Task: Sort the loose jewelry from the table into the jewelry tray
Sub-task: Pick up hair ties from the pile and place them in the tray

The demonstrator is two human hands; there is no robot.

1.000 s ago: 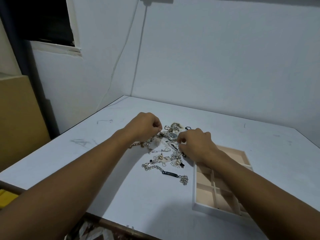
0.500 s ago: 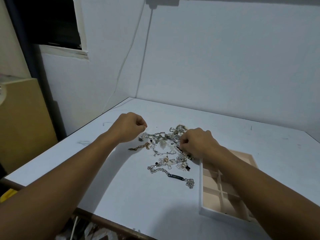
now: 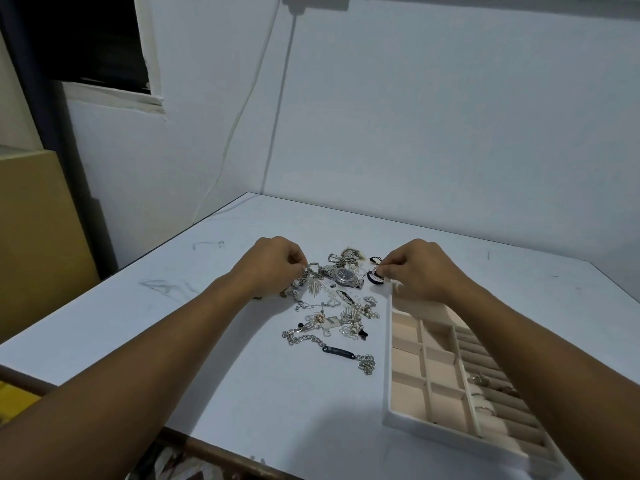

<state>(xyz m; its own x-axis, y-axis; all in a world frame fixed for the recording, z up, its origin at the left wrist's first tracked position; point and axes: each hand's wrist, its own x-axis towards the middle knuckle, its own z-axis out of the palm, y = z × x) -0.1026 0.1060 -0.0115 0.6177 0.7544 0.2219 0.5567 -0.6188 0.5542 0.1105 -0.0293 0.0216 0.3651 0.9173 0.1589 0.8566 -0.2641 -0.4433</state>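
A pile of loose jewelry (image 3: 332, 306) lies mid-table: a silver watch (image 3: 344, 274), chains, pearl pieces, and a chain bracelet with a dark plate (image 3: 337, 351) nearest me. My left hand (image 3: 273, 265) is closed at the pile's left edge, fingertips pinching a silver link chain (image 3: 311, 270). My right hand (image 3: 415, 268) is closed at the pile's far right, pinching a small dark loop piece (image 3: 375, 278) just above the table. The white jewelry tray (image 3: 388, 358) with beige compartments sits to the right, under my right forearm. A few rings (image 3: 481, 379) rest in its roll section.
The white table (image 3: 207, 341) stands in a corner between two pale walls. Its front edge (image 3: 207, 448) runs close to me at the bottom. A brown board (image 3: 34, 237) stands off the table's left side. A cable (image 3: 239, 116) hangs down the wall.
My left hand has come back right onto the pile's left edge. My right hand has shifted from the pile's middle to its far right, pinching the small dark piece.
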